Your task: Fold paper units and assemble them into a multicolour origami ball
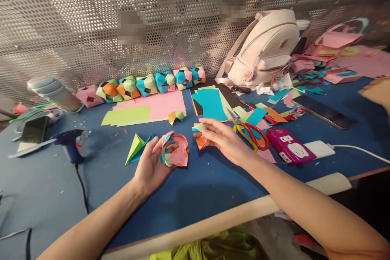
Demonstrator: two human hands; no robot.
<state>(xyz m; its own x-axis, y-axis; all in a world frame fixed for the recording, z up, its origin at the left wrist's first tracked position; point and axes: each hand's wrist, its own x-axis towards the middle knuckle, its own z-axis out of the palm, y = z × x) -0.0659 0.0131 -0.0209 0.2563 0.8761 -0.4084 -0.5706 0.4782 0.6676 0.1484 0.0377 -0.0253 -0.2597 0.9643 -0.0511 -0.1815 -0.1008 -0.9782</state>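
My left hand point(152, 166) is closed around a partly open folded-paper ball point(179, 155), pink, orange, blue and pale green, its hollow inside facing up. Just to its right, my right hand point(224, 140) pinches a small folded paper piece point(201, 140) in orange and pale green. A gap separates that piece from the ball. Behind both hands lies another small folded piece point(176, 117), orange and green. Left of my left hand, a green folded paper triangle point(135, 148) rests beside a blue one, partly hidden by my fingers.
Finished paper balls point(146, 85) line the mesh panel, behind stacked paper sheets point(131, 115). A glue gun point(70, 146) stands at left, near a tumbler point(56, 93). Scissors point(251, 136), a purple power strip point(291, 147), a phone point(324, 111) and a backpack point(265, 48) occupy the right; another person's hand point(376, 93) shows there.
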